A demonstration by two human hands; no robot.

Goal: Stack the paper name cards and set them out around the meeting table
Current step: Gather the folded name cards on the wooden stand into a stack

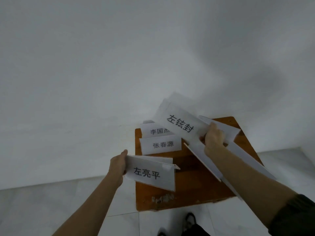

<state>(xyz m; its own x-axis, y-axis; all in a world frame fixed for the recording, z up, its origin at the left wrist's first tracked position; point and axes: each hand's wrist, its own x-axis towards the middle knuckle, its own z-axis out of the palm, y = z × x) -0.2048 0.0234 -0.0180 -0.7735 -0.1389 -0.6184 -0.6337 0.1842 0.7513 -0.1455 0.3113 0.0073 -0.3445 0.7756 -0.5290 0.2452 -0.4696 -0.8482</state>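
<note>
I am looking down at a white wall [102, 65] filling most of the view, with pale floor tiles [68, 201] below it and a small brown wooden bench [196, 193] standing against the wall. My left hand [118, 165] is pinching the left end of one folded card [151, 173], fingers clenched on the paper, holding it just above the bench's near left part with its long axis running left to right. My right hand [214, 138] is gripping a loose fan of cards [180, 126], fingers closed around their middle, the top one tilting up and away to the left while others are sticking out down toward my forearm. Two more cards [162, 144] are standing on the bench's far left part, one behind the other, lying between my two hands and a little beyond them. I am judging the stacking as part done: the left-hand card is lying down and to the left of the right-hand bundle, so bringing it up and rightward onto that bundle looks like the next move, with the left hand nearer the standing pair.
</note>
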